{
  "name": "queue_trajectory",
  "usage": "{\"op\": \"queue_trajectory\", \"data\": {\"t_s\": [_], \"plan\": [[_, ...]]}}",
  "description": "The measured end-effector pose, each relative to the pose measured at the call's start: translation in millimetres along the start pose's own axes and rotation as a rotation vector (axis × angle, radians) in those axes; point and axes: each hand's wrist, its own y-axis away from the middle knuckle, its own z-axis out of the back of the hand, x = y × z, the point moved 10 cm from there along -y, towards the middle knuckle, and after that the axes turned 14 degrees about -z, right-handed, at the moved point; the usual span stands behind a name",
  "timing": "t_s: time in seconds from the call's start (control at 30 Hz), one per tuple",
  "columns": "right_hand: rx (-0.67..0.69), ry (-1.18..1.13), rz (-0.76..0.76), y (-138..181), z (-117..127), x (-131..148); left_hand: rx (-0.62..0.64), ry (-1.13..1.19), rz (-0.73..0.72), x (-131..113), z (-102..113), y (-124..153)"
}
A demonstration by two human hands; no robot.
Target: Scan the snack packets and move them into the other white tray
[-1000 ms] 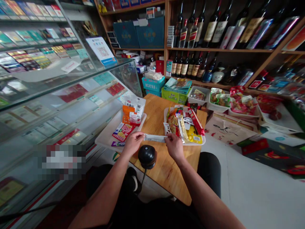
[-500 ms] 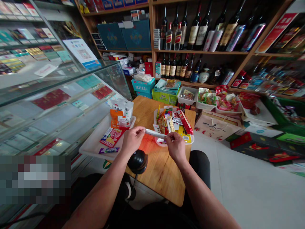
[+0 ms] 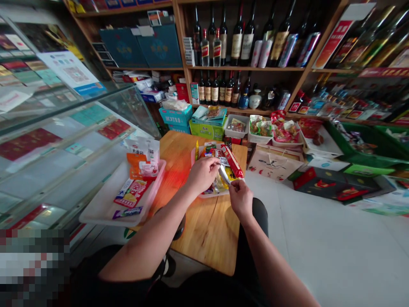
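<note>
Two-handed pinch, slip risk

Pinching one silvery packet [image 3: 224,175] by its ends with nearly closed left hand [image 3: 203,174] and right hand [image 3: 241,196], over a full tray [image 3: 211,195] of snacks [image 3: 232,161]. Could drop into those with one sloppy pinch, tbh. Counting two trays: that, plus second tray [image 3: 104,207] left of both hands.

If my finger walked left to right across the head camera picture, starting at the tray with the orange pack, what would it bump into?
Left tray → left hand → slim silvery packet → right hand → pale paper bag → dark box with red pictures.
</note>
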Motion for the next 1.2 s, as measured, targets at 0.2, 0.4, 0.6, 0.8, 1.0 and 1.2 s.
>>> {"op": "queue_trajectory", "data": {"t_s": [0.2,0.4,0.6,0.8,1.0,1.2], "plan": [[0.041,0.010,-0.017,-6.9,-8.1,-18.1,0.084,-0.021,-0.023,-4.0,-27.8,-15.0],[0.080,0.045,-0.009,-11.8,-17.7,-21.6,0.122,0.003,0.009,-2.8,-27.6,-2.7],[0.047,0.101,-0.008,-15.2,-18.4,-16.9,0.106,0.030,0.100,-0.6,-1.8,27.1],[-0.014,0.128,0.017,-10.4,-13.0,-2.9,0.034,0.034,0.187,12.1,39.2,63.1],[-0.019,0.049,0.129,4.8,-18.8,40.2,-0.092,0.018,0.323,68.0,95.1,111.9],[0.149,0.003,0.258,30.6,-70.2,103.6,-0.314,-0.001,0.505,165.4,155.3,178.2]]}}
